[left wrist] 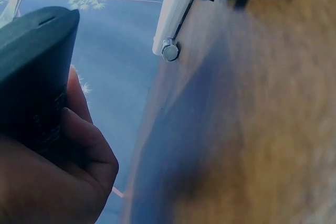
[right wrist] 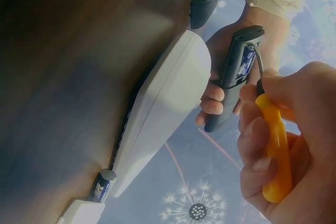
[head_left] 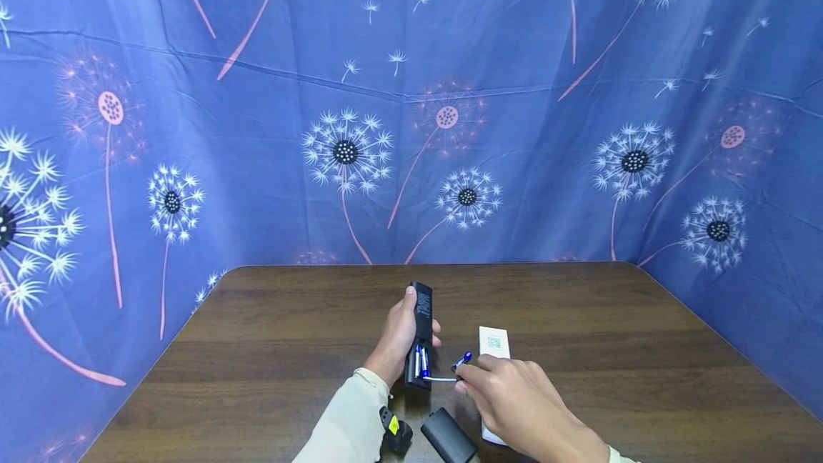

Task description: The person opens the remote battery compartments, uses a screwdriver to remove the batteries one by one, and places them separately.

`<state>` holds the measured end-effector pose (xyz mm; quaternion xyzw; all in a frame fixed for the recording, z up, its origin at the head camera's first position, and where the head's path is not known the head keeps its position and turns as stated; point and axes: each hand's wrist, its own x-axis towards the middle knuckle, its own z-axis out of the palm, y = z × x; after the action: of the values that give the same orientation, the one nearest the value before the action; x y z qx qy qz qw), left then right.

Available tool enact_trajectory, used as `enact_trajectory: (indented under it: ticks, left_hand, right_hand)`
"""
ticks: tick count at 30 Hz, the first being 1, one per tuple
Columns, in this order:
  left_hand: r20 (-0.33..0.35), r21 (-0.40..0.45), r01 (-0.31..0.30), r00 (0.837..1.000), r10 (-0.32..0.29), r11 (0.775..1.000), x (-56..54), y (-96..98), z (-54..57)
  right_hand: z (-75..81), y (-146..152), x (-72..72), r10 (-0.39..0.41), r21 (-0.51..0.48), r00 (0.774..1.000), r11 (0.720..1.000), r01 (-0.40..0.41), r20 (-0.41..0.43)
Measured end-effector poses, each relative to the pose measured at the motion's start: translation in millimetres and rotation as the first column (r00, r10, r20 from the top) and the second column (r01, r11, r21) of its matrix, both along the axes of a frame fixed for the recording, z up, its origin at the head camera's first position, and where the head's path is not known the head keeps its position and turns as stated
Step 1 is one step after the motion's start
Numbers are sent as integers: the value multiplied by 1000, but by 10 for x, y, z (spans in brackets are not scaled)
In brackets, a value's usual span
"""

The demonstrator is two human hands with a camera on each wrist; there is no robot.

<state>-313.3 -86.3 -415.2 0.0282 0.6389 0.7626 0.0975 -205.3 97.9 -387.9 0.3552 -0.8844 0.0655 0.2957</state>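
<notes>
My left hand (head_left: 395,334) grips a black remote control (head_left: 422,313), tilted with its back showing. Its battery compartment is uncovered, and blue-and-white batteries (head_left: 421,361) lie inside. In the right wrist view my right hand (right wrist: 299,135) holds a screwdriver (right wrist: 275,150) by its yellow handle. The thin metal shaft reaches into the compartment, its tip right at a battery's end. A loose blue battery (head_left: 461,361) is on the table just beyond the right fingertips. In the left wrist view, left fingers (left wrist: 89,135) wrap the remote's side; the compartment is hidden there.
Partly under my right hand lies a long white remote-like casing (right wrist: 163,108) with a printed code. A smooth black object (head_left: 449,436) sits on the wooden table (head_left: 289,341) near me. A black wrist device (head_left: 395,431) is on my left sleeve. Patterned blue cloth (head_left: 411,127) hangs behind.
</notes>
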Motion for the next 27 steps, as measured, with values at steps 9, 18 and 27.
enact_trajectory:
  ticks: [9, 18, 27]
  left_hand:
    - [9, 0, 0, 1000, 0, 1000, 6, -5, -1]
    - [26, 7, 2, 1000, -2, 1000, 11, -6, 31]
    - [36, 40, -13, 999, 12, 999, -1, -5, 37]
  right_hand:
    - [-5, 0, 6, -23, 8, 1000, 1000, 23, -19]
    - [-6, -11, -2, -11, -1, 996, 1000, 11, -90]
    - [7, -20, 8, -42, 4, 998, 999, 42, -52]
